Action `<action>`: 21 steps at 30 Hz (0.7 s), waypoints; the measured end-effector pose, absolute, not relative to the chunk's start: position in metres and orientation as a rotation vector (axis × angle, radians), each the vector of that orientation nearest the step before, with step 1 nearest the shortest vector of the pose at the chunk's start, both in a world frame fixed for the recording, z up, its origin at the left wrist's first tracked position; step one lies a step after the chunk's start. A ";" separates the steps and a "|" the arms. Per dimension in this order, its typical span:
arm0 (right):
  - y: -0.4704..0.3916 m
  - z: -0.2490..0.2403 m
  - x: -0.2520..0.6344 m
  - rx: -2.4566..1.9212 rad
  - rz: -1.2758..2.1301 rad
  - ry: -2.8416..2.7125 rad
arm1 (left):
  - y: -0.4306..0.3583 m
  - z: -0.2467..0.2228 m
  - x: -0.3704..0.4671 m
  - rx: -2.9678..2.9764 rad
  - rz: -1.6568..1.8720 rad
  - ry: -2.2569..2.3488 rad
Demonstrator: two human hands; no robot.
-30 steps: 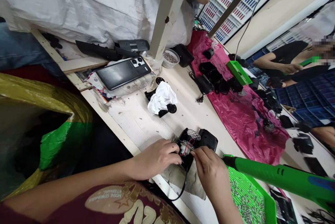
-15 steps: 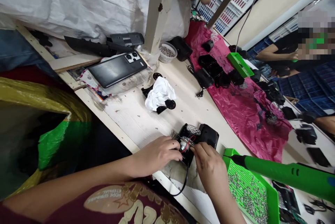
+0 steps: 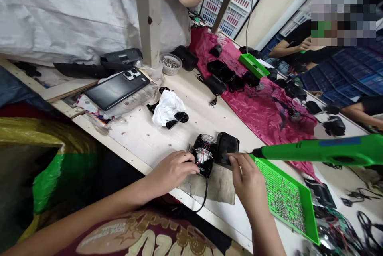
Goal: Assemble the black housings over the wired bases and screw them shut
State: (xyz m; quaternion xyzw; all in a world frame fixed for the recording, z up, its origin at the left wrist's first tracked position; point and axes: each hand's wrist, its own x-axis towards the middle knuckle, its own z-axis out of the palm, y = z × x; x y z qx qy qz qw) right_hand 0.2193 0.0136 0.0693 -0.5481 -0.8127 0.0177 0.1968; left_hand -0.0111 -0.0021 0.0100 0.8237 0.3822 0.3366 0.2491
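1. Open black casing [image 3: 204,154], red wires showing, sits near the tabletop [image 3: 191,100] edge, black cover [image 3: 226,146] just beside it.
2. My left hand [image 3: 176,168]: fingers bent at the casing's left side; fingertips partly hidden, can't tell how firm.
3. My right hand [image 3: 248,176]: thumb and forefinger close together at the cover's right edge; can't tell if they pinch anything.
4. Green screwdriver [image 3: 314,150], cut off at right, blocks the far end of the green tray [image 3: 313,220].
5. White cloth [image 3: 168,106] hides most of a black part [image 3: 152,107].
6. Post [image 3: 149,20] stands before the white sacking [image 3: 89,12].
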 end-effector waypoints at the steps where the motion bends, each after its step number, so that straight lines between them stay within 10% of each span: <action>1: 0.013 0.071 0.222 -1.550 0.049 -2.258 | -0.002 0.010 -0.011 2.235 0.915 1.034; 21: 0.020 0.053 0.197 -1.464 0.029 -2.545 | 0.001 0.015 -0.008 2.282 0.950 1.002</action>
